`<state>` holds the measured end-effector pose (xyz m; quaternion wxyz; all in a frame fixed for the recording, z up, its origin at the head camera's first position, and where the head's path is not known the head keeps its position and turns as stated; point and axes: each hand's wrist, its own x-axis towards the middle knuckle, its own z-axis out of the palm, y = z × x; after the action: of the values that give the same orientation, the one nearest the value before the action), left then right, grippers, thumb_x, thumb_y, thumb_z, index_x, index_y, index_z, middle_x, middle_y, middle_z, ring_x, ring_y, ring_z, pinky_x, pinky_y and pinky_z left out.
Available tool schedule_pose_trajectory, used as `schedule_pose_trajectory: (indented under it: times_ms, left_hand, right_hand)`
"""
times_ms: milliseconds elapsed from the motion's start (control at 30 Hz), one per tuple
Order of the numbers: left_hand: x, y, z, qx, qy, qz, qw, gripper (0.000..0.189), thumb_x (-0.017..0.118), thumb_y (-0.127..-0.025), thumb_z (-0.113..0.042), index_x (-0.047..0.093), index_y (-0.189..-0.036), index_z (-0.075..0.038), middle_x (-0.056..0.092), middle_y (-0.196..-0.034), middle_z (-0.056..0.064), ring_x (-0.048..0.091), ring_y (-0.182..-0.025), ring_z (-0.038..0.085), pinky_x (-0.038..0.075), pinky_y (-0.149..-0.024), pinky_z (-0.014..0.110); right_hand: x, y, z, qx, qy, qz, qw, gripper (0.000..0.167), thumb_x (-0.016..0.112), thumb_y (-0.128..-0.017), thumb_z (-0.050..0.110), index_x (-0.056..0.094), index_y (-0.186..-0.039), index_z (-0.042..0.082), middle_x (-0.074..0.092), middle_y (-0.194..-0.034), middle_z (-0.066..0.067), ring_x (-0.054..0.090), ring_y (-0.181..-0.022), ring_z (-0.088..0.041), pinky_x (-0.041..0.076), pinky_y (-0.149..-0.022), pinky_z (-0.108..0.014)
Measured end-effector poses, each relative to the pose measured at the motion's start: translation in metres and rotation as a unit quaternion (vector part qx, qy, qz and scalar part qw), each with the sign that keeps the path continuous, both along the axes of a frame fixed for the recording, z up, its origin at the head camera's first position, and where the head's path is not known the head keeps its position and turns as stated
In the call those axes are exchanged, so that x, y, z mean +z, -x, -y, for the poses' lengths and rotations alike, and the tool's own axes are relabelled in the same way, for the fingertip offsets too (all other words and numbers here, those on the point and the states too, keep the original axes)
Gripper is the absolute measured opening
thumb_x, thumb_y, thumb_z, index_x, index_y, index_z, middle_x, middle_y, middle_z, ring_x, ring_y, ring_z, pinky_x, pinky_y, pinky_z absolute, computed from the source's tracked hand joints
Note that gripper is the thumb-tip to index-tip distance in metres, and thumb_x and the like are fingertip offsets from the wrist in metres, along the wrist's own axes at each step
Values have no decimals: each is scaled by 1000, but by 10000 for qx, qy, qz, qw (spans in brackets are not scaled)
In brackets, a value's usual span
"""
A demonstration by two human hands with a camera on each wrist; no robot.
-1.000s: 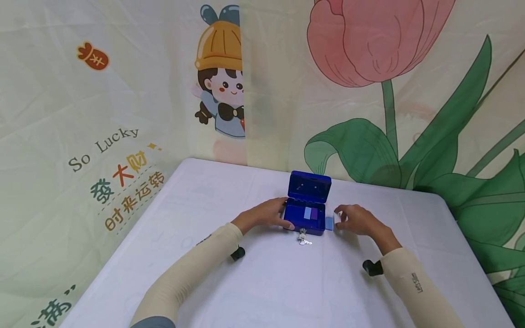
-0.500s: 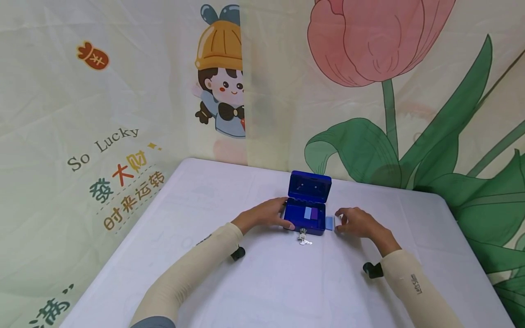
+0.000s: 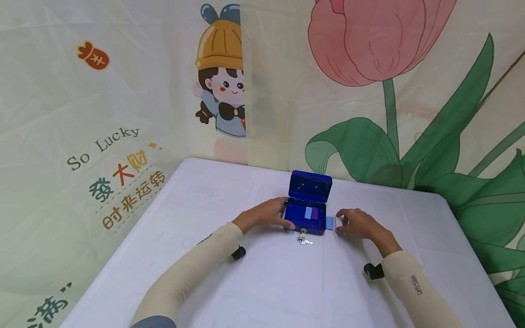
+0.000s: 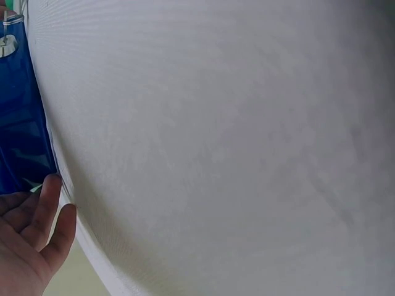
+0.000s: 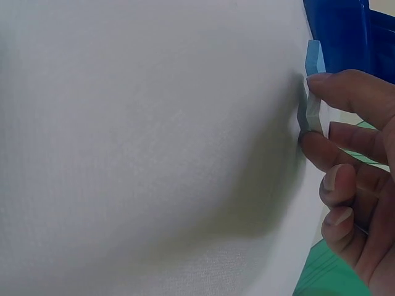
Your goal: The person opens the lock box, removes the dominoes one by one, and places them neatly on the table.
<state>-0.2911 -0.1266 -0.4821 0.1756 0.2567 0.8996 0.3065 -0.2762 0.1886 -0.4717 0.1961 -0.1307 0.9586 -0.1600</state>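
In the head view a blue cash box [image 3: 295, 216] stands on the table with its lid [image 3: 309, 187] raised. Inside lie a light blue block [image 3: 308, 212] and a purple block [image 3: 315, 213]. My left hand [image 3: 270, 213] holds the box at its left side, thumb at the near left corner and fingers toward the back. Just right of the box is another light blue block [image 3: 330, 223]. My right hand [image 3: 357, 222] pinches a thin whitish block [image 5: 313, 114] between thumb and fingers beside it. The right wrist view shows the two blocks end to end, seen edge-on.
A small lock with keys [image 3: 303, 238] hangs at the front of the box. The white tablecloth [image 3: 262, 282] covers the table, whose far edge meets a printed curtain [image 3: 270, 114]. Dark wrist cameras [image 3: 373, 271] stick out beneath the forearms.
My right hand has shifted very slightly toward the near side, keeping the whitish block. The left hand and the cash box stay where they were.
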Motion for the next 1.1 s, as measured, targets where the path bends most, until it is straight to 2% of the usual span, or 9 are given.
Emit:
schedule_pose_trajectory:
  times_ms: [367, 733, 1100]
  left_hand:
    - [1, -1, 0, 25, 0, 35, 10000, 103, 82, -78, -54, 31, -157, -12, 50, -152, 9, 50, -138, 27, 39, -116, 47]
    - [3, -1, 0, 8, 30, -32, 10000, 104, 82, -78, -54, 30, -158, -13, 47, -155, 7, 45, -142, 24, 35, -119, 47]
    - [3, -1, 0, -7, -24, 10, 10000, 103, 82, -79, -52, 30, -158, -13, 48, -153, 9, 50, -138, 27, 39, -117, 46]
  right_hand:
    - [-3, 0, -1, 44, -22, -23, 10000, 47, 81, -86, 24, 65, -125, 4, 68, -93, -6, 59, -81, -19, 57, -79, -38]
    - [-3, -1, -2, 64, 11, -51, 10000, 47, 81, -86, 24, 65, -125, 4, 69, -93, -6, 59, -81, -19, 57, -80, -38]
    - [-4, -1, -3, 82, 18, -57, 9999, 47, 81, -85, 24, 65, -125, 5, 68, -92, -5, 59, -81, -19, 56, -81, -39]
